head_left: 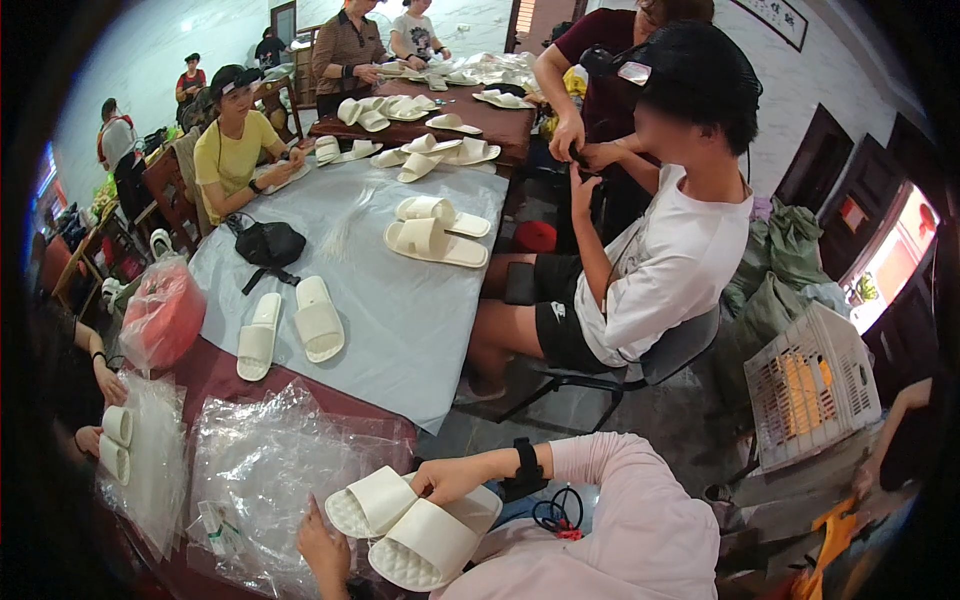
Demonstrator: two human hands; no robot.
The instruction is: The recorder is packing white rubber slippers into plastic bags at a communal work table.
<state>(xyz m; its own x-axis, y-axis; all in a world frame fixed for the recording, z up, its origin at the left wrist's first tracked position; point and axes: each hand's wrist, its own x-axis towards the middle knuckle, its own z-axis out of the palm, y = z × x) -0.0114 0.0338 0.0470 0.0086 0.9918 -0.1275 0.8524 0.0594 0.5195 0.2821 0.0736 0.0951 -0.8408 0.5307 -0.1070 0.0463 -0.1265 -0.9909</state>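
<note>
Right fingers [428, 486] grip white slippers [418, 548] beside clear bags [265, 455]—left fingers [313, 518] apart—likely pairing, next move needing a bag.

Free lane runs beyond and right of the pile of clear bags [280, 450]: bare grey sheet [395, 325], a hand could pass low as far as the far slippers [435, 240]. Straight beyond the pile, a slipper pair [257, 345] blocks, with a black pouch [268, 243] behind. Left of the pile is tight: co-worker's hand [110, 385], white slippers [117, 425] on plastic, red bundle [165, 318] farther back. Pile's near right side: held slippers [425, 545] crowd the left grip [325, 548].
</note>
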